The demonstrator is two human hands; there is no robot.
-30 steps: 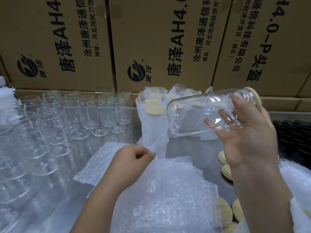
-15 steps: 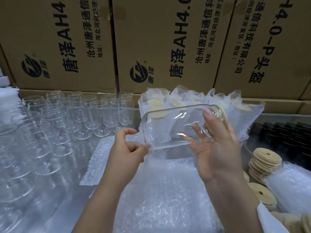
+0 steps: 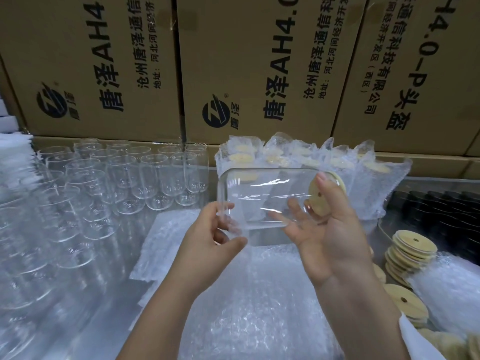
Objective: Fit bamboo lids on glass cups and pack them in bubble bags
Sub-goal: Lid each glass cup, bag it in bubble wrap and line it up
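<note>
I have the glass cup (image 3: 262, 196) lying on its side in the air, above the near stack of bubble bags (image 3: 246, 307), with its bamboo lid (image 3: 313, 201) already seated in the right end. My left hand (image 3: 207, 237) has its fingers and thumb curled round the closed base at the left end. My right hand (image 3: 330, 240) is spread flat, palm toward me, cradling the lidded end, with one finger lying up across the lid. I judge the cup to be light but thin-walled, rigid and quite unforgiving: bare glass is slick, and a knock against the empty cups (image 3: 155, 175) at the far left or the metal table would likely chip it. I can't tell how firmly the lid is seated, so I'd rather not carry the cup by the lid. The body is the safer hold, fingers wrapped round the middle and a fingertip on the lid. The bags are soft, limp and clingy, so one hand must hold a bag's mouth open while the other slides the cup in base first. Spare lids (image 3: 410, 248) sit stacked at the right, and packed cups (image 3: 311, 157) stand beyond
</note>
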